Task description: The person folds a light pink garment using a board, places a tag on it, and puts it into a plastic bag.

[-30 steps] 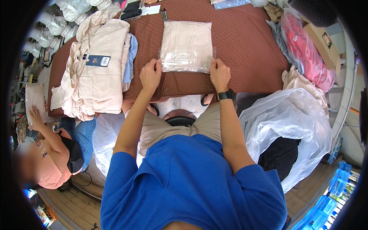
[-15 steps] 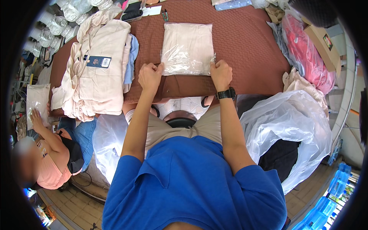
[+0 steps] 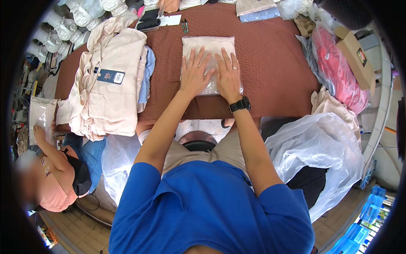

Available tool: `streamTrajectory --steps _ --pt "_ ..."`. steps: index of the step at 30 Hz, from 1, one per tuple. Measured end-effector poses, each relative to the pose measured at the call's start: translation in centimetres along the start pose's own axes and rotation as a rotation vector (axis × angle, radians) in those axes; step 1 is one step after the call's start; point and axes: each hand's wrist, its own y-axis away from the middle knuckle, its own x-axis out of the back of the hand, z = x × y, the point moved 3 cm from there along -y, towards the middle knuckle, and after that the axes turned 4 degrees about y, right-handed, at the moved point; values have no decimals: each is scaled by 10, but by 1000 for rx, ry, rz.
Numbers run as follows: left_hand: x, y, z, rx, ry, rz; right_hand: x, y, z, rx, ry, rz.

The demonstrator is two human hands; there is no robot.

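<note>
A folded beige garment in a clear plastic bag (image 3: 208, 42) lies flat on the brown-covered table (image 3: 270, 63) in front of me. My left hand (image 3: 196, 74) rests on its left half, palm down with the fingers spread. Beside it, my right hand (image 3: 228, 78) lies flat on the right half, a ring on one finger and a black watch (image 3: 240, 104) at the wrist. Both hands press on the bag and grip nothing. To the left sits a stack of beige garments (image 3: 110, 97), the top one bearing a dark hang tag (image 3: 111, 76).
Thread snips (image 3: 185, 26) and dark thread spools (image 3: 149, 20) lie at the back. Bagged red cloth (image 3: 338, 67) and an open cardboard box (image 3: 357, 55) stand at right. A large clear plastic sack (image 3: 313, 144) sits below. At far left, a co-worker (image 3: 59, 173) handles another bagged garment (image 3: 41, 116).
Both hands have left the bag's near corners and moved inward onto its top. Their fingers have gone from pinching to spread flat. My view has shifted slightly.
</note>
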Motion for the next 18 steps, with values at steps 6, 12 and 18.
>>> streamTrajectory --steps 6,12,18 --pt "-16 4 -14 30 -8 -52 -23 -3 18 -57 12 -186" --pt "-13 3 -11 60 20 -110 -26 -2 20 -103 -9 -248" --pt "-15 0 -12 73 10 -131 -28 -4 21 -107 21 -274"
